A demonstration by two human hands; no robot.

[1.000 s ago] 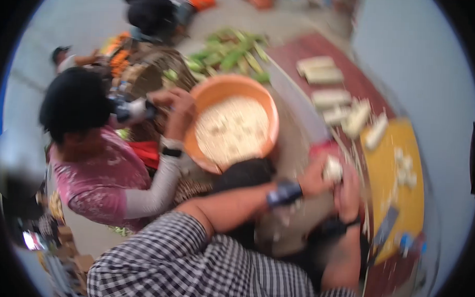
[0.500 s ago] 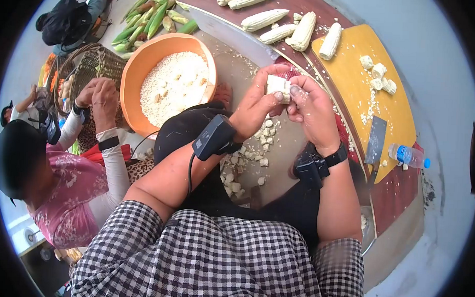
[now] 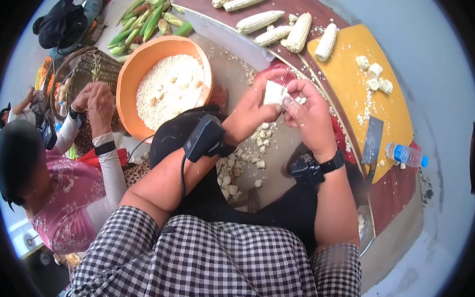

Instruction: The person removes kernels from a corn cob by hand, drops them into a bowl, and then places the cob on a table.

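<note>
A pale blue-grey wall [image 3: 451,98] is filling the right side, bowing with the wide lens, and a dark smudge [image 3: 428,194] is showing near its base. A plain grey-brown floor [image 3: 224,64] is stretching beneath the long surface [image 3: 395,201], whose reddish-brown top is ending in a light edge strip; a pale side panel [image 3: 228,41] is standing under it. Soft, bright light is spreading fairly evenly throughout.

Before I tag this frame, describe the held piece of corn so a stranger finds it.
Right of the orange tub are the left hand and right hand. The piece of corn is the white chunk between them, held up, unlike the chunks on the yellow board.
</note>
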